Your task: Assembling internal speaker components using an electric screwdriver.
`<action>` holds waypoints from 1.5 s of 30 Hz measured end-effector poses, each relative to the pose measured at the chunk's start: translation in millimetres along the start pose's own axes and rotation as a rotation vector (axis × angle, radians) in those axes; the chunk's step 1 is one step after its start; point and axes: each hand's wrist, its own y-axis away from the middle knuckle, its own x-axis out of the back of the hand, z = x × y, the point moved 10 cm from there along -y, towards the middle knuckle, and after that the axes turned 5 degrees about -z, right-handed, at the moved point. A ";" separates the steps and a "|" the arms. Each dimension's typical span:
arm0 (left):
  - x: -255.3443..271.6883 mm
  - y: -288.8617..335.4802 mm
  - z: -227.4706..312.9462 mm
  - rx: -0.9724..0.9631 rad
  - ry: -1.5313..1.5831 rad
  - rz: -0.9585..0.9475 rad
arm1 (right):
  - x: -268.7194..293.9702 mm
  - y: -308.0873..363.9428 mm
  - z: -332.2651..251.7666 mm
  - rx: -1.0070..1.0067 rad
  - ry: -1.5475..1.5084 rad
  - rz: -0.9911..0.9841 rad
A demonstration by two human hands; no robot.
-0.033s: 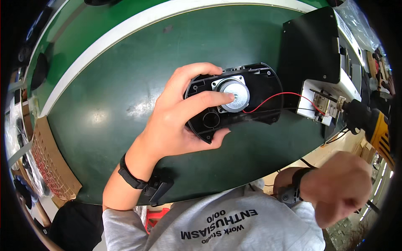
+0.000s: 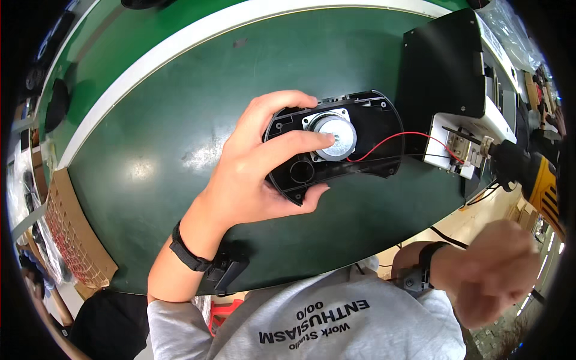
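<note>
My left hand (image 2: 249,159) grips a black plastic speaker housing (image 2: 375,141) above the green table. Its thumb is at the lower edge, a fingertip at the upper edge, and another finger presses on the round silver magnet of the speaker driver (image 2: 339,141). Red and black wires (image 2: 414,133) run right from the driver. My right hand (image 2: 498,276) is off the table's near right edge, smeared by motion, so its fingers cannot be made out. Above it, a yellow and black power screwdriver (image 2: 543,192) has its tip at a black and white box-shaped machine (image 2: 444,66).
The green table (image 2: 336,240) has a white raised strip (image 2: 198,45) along its far side. A brown cardboard piece (image 2: 78,234) with red netting stands at the left edge. Clear plastic wrap (image 2: 510,36) lies behind the machine. Another person's hand (image 2: 33,285) shows at the far left.
My right hand has shifted slightly to the right. My left hand and the speaker housing have stayed in place. The other person's hand has come into view at the far left.
</note>
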 end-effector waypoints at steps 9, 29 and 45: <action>-1.8 8.6 -0.6 -0.018 -0.013 -0.017 | -62.6 -18.8 46.2 -0.304 0.522 -0.103; -5.2 2.8 -1.3 0.011 0.042 -0.028 | -79.3 -24.2 106.4 -0.573 0.658 -0.132; -14.7 4.7 33.1 -0.140 -0.467 -0.127 | 56.9 41.5 -34.8 0.251 0.120 0.651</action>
